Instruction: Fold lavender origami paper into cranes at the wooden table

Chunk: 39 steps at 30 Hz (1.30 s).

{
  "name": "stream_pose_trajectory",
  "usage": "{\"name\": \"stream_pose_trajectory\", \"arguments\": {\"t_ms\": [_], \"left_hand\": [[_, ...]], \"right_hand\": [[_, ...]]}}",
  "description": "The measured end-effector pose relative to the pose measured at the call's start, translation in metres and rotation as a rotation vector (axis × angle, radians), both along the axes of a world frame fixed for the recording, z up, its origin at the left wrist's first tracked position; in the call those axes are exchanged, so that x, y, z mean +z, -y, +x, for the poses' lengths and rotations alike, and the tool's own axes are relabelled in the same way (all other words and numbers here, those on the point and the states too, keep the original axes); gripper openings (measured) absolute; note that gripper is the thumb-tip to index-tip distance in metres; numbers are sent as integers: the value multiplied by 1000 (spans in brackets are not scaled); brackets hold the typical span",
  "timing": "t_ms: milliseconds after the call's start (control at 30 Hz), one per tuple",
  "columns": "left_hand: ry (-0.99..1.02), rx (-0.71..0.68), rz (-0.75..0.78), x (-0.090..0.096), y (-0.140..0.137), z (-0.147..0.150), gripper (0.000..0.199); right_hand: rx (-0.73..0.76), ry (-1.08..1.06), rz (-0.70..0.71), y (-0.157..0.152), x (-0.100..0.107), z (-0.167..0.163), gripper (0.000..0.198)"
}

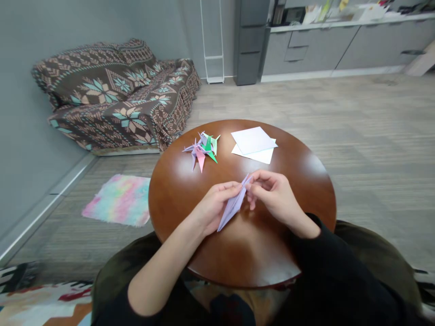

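Note:
Above the round brown table [176,199] I hold a folded piece of lilac origami paper [232,207], long and pointed, tilted from lower left to upper right. My left hand [219,203] grips its left side, thumb near the upper end. At that upper tip, my right hand [270,192] pinches the paper between thumb and forefinger, its other fingers curled. Beyond my left hand lies a cluster of folded paper cranes [203,149] in purple, pink and green. Two flat paper sheets, a pale lilac one [254,139] over a whitish one [261,156], lie beyond my right hand.
A sofa [118,95] under a patterned cover stands at the back left. Beside the table a fluffy pastel rug [118,199] lies on the floor. Grey kitchen cabinets [316,50] and a tall grey unit [250,43] line the far wall.

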<state>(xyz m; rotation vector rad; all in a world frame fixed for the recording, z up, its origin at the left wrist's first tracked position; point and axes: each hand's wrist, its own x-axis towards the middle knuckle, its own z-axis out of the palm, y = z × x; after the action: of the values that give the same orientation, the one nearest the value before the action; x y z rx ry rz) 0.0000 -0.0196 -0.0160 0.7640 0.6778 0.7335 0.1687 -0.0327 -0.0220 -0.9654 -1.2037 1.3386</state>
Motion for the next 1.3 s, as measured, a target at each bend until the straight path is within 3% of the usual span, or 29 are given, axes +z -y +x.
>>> {"name": "stream_pose_trajectory", "arguments": {"t_ms": [633,800,1033,1300], "left_hand": [[-5,-7,79,1,1,2,26],[-121,83,144,-1,2,1,28],[-315,234,402,2,3,3,27],[-371,370,529,0,5,5,18]], "right_hand": [[-50,0,4,1,2,-2,14],[-100,66,13,1,1,-2,7],[-119,-83,-94,-1,-7,-7,9],[-101,-67,-2,3,2,-10,22]]}}
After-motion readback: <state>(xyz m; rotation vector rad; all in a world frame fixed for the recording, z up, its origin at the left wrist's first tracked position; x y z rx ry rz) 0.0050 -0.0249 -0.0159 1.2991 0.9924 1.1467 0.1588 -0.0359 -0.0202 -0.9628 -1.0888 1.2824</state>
